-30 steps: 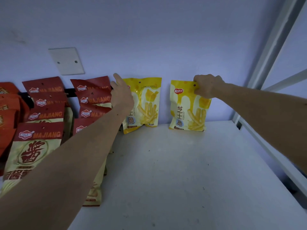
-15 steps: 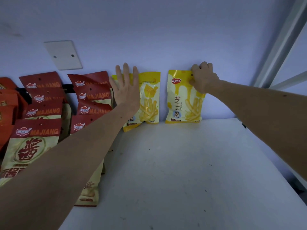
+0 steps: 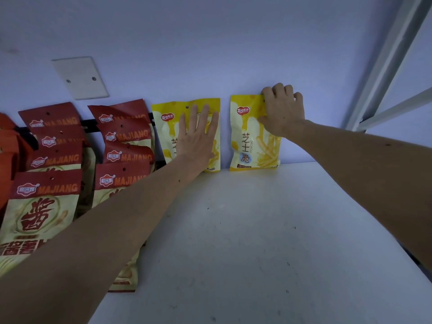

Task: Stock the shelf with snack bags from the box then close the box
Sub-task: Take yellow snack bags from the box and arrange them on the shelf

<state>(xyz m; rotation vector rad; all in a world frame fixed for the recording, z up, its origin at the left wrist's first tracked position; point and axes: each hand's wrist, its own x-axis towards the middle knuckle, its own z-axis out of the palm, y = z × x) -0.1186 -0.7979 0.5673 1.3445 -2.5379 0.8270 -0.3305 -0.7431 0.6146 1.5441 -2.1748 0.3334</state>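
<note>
Left hand point(image 3: 198, 139) lies flat, fingers straight, pressing one yellow snack bag point(image 3: 168, 132) against the wall. Right hand point(image 3: 281, 108) fingers curl over the top corner of a second yellow bag point(image 3: 247, 141), apparently pinching it. Both bags stand on the shelf point(image 3: 245, 230).

I'm looking into what reads as a shop or stockroom display: a white metal shelf point(image 3: 245, 230) fills the lower frame, its pale upright frame point(image 3: 385, 61) running up the right edge. At the left I see rows of identical red MAJIANG snack bags point(image 3: 46, 188) stacked front to back like retail stock, and in the centre two matching yellow snack bags point(image 3: 247, 136) stand against the plain wall point(image 3: 210, 43). A blank cover plate point(image 3: 80, 78) sits upper left.
</note>
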